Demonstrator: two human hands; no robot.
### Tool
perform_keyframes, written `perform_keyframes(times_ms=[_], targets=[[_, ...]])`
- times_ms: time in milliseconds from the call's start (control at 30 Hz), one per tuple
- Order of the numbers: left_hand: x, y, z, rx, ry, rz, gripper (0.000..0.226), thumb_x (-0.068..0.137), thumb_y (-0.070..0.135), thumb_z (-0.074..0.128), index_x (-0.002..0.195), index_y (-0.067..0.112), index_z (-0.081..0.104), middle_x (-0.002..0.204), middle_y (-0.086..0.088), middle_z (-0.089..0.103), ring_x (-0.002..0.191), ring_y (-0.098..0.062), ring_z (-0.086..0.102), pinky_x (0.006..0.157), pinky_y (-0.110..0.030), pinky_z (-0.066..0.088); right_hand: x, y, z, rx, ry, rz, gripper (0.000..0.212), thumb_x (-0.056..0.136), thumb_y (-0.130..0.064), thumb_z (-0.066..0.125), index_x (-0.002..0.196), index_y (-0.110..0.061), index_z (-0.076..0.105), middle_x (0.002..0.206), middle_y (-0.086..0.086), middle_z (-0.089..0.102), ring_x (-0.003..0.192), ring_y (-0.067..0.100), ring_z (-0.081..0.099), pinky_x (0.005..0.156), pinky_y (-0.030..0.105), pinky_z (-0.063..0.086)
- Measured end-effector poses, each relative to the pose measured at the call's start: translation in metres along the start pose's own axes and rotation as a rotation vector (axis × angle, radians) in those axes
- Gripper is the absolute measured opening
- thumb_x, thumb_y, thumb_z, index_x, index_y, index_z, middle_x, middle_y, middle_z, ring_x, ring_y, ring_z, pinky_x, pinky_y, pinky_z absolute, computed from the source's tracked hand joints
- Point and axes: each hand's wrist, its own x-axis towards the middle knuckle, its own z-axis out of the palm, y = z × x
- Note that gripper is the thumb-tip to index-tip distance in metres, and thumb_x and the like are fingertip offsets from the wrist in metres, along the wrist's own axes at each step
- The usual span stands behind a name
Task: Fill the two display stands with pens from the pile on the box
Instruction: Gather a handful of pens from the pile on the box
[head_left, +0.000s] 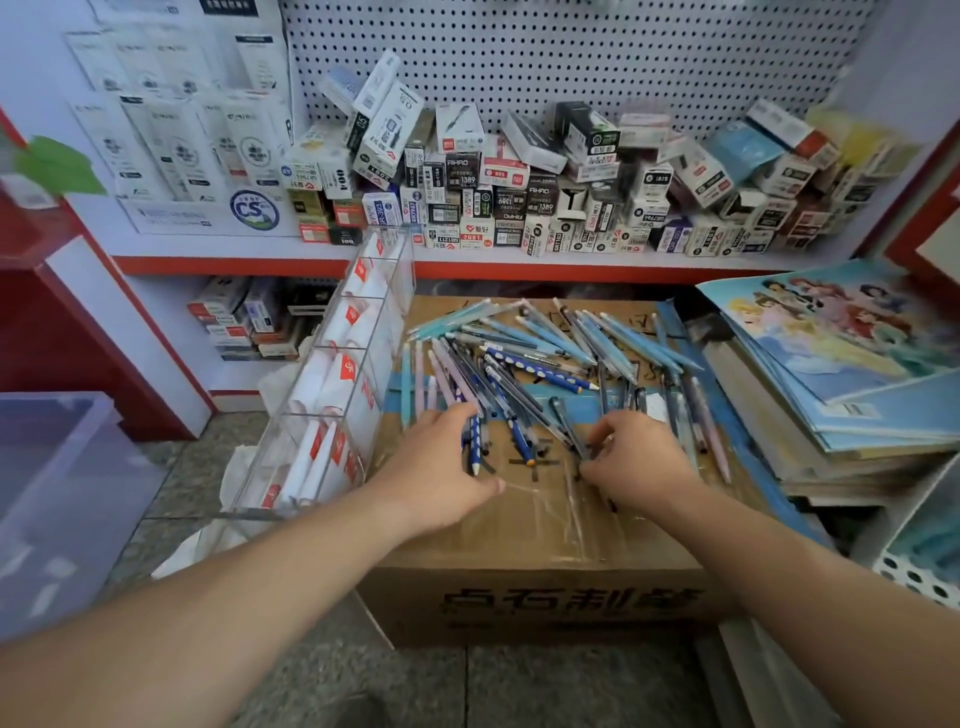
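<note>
The pens (524, 348) lie piled on the box (519, 571), a display stand (332, 395) against its left edge. Near its front the left hand (447, 470) grips dotted pens (474, 441); the right hand (636, 462) seemingly pinches dark pens (563, 421).

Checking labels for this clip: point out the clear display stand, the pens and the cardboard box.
clear display stand (384, 338), head view, its transparent side wall
pens (540, 371), head view, dotted blue pen mid-pile
cardboard box (540, 603), head view, printed front face

L grip (441, 467) holds blue dotted pens (474, 441); R grip (636, 462) pinches dark pens (563, 421) in pile (545, 343) on cardboard box (519, 603); clear stand (332, 395) just L of box.
</note>
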Motion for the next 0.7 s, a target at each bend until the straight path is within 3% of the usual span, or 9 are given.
perform_keyframes(times_ms=[100,233,333,433,500,567,633,700], targets=[[0.000,0.002,-0.003,-0.015,0.066,0.008,0.077,0.091,0.043,0.074,0.155,0.029,0.032,0.157,0.000,0.032,0.143,-0.021,0.040,0.119,-0.039,0.035,-0.008,-0.003,-0.005,0.165,-0.008,0.018,0.014,0.087,-0.014,0.075,0.096,-0.019,0.067,0.086,-0.003,0.068,0.069,0.015,0.070,0.059,0.031,0.060],[0.000,0.010,-0.004,-0.138,0.102,0.069,0.039,0.099,0.038,0.064,0.136,0.026,0.059,0.134,0.005,0.059,0.118,-0.009,0.057,0.102,-0.028,0.045,-0.035,-0.022,-0.004,0.474,-0.082,-0.123,0.012,0.089,-0.010,0.076,0.097,-0.020,0.072,0.085,0.005,0.075,0.073,0.022,0.071,0.068,0.032,0.063],[-0.004,0.014,0.002,-0.486,-0.039,-0.038,0.026,0.103,0.035,0.059,0.106,0.014,0.073,0.110,-0.009,0.074,0.106,-0.023,0.070,0.099,-0.043,0.056,-0.045,-0.037,0.004,0.545,-0.175,-0.203,0.013,0.088,-0.007,0.077,0.099,-0.013,0.076,0.085,0.010,0.076,0.065,0.019,0.067,0.065,0.029,0.061],[-0.005,0.013,0.006,-0.857,-0.103,-0.200,0.019,0.104,0.023,0.058,0.099,0.007,0.066,0.108,-0.017,0.075,0.100,-0.029,0.075,0.093,-0.052,0.060,-0.046,-0.044,0.009,0.593,-0.240,-0.239,0.008,0.088,-0.008,0.078,0.096,-0.010,0.077,0.084,0.011,0.076,0.064,0.009,0.065,0.061,0.021,0.056],[-0.004,0.011,0.004,-0.968,-0.087,-0.261,0.013,0.106,0.019,0.055,0.103,0.008,0.062,0.109,-0.018,0.075,0.096,-0.032,0.076,0.088,-0.052,0.061,-0.040,-0.042,0.011,0.538,-0.191,-0.226,0.005,0.090,-0.017,0.078,0.089,-0.013,0.077,0.079,0.007,0.075,0.065,0.008,0.065,0.062,0.022,0.056],[-0.002,0.009,0.002,-0.990,-0.068,-0.291,0.011,0.108,0.018,0.050,0.106,0.011,0.058,0.107,-0.018,0.076,0.092,-0.033,0.077,0.082,-0.051,0.063,-0.025,-0.033,0.012,0.291,-0.017,-0.208,0.009,0.092,-0.027,0.075,0.086,-0.021,0.074,0.078,-0.003,0.072,0.071,0.006,0.066,0.065,0.023,0.057],[-0.001,0.006,0.003,-0.975,-0.070,-0.307,0.012,0.109,0.020,0.047,0.111,0.012,0.056,0.104,-0.018,0.076,0.090,-0.033,0.077,0.076,-0.049,0.064,-0.010,-0.025,0.013,0.050,0.098,-0.207,0.007,0.095,-0.029,0.071,0.094,-0.022,0.071,0.088,-0.008,0.070,0.079,0.007,0.065,0.071,0.027,0.057],[-0.001,0.006,0.005,-0.956,-0.080,-0.311,0.014,0.109,0.020,0.048,0.117,0.012,0.056,0.102,-0.018,0.076,0.089,-0.030,0.078,0.072,-0.047,0.064,0.001,-0.018,0.015,-0.045,0.098,-0.190,0.013,0.094,-0.031,0.071,0.102,-0.021,0.070,0.097,-0.005,0.068,0.086,0.012,0.064,0.079,0.033,0.058]])
